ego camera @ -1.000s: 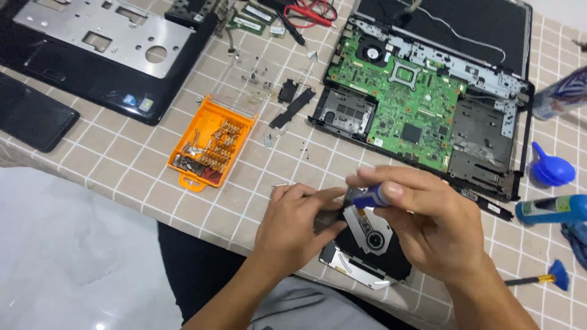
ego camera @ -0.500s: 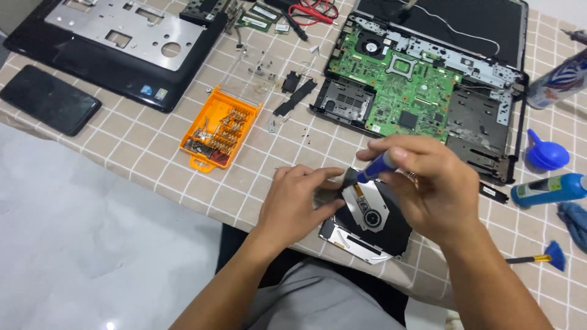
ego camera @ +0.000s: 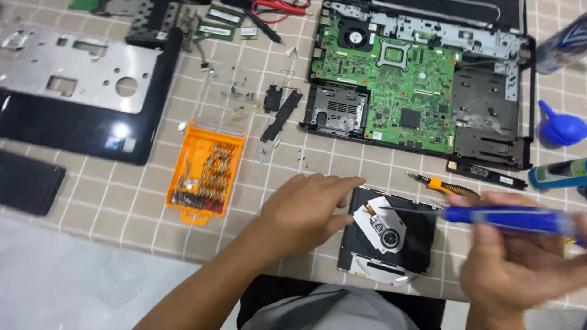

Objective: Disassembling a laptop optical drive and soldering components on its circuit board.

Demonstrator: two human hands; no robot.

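While the head camera is looking down at a tiled table [ego camera: 122, 201], the person's left hand [ego camera: 306, 211] is lying palm down with its fingers stretched out and held close together, the fingertips touching the left edge of a disc drive [ego camera: 391, 241] that is sitting flat at the near edge of the table. The right hand [ego camera: 520, 263] is curling around the handle of a blue screwdriver [ego camera: 507, 219], gripping it in a closed fist, though the hand is blurred and the single fingers are hard to tell apart. That screwdriver is lying nearly level, its long axis running left to right across the view, with the thin metal shaft pointing left and the tip hovering over the pale hub in the middle of the drive; whether the tip is touching the hub cannot be told. Just beyond the drive, a smaller orange-handled screwdriver [ego camera: 443, 185] is resting on the table. Farther back, an opened laptop [ego camera: 422, 85] is showing its green circuit board. An orange tray of bits [ego camera: 205, 174] is sitting to the left of the left hand, and a silver and black laptop cover [ego camera: 79, 91] is lying at the far left. A blue blower bulb [ego camera: 559, 127] is standing at the right edge.
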